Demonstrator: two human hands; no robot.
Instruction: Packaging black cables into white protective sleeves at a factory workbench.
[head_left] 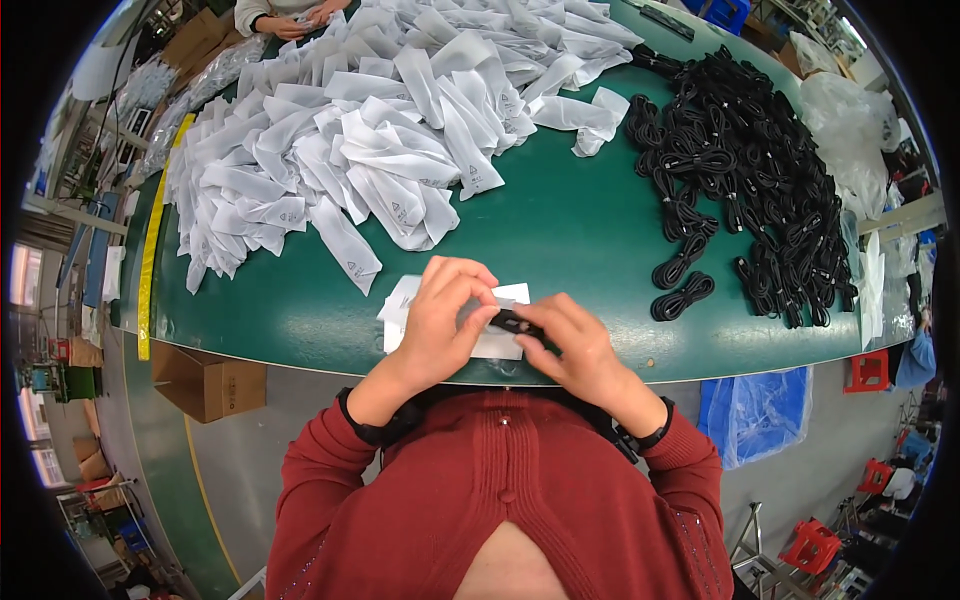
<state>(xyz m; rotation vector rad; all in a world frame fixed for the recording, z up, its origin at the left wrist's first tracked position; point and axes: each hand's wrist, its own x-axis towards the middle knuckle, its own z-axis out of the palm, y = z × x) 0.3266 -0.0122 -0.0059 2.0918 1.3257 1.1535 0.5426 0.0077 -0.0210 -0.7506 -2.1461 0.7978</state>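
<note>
A bundled black cable (514, 322) is gripped by my right hand (578, 345), its fingers and thumb closed around the right end. My left hand (438, 315) is pinched at the bundle's left end, on what looks like the edge of a thin white bag (508, 292); its fingers partly hide the spot. Under both hands, flat white bags (495, 346) lie at the table's near edge. The cable is above these bags, and I cannot tell whether its end is inside one.
A big heap of white bags (370, 150) covers the green table's (560, 225) far left and middle. Coiled black cables (740, 180) are piled at the right, with one loose coil (683, 297) nearer me. Across the table is another person's hand (280, 27). A cardboard box (210, 385) stands below left.
</note>
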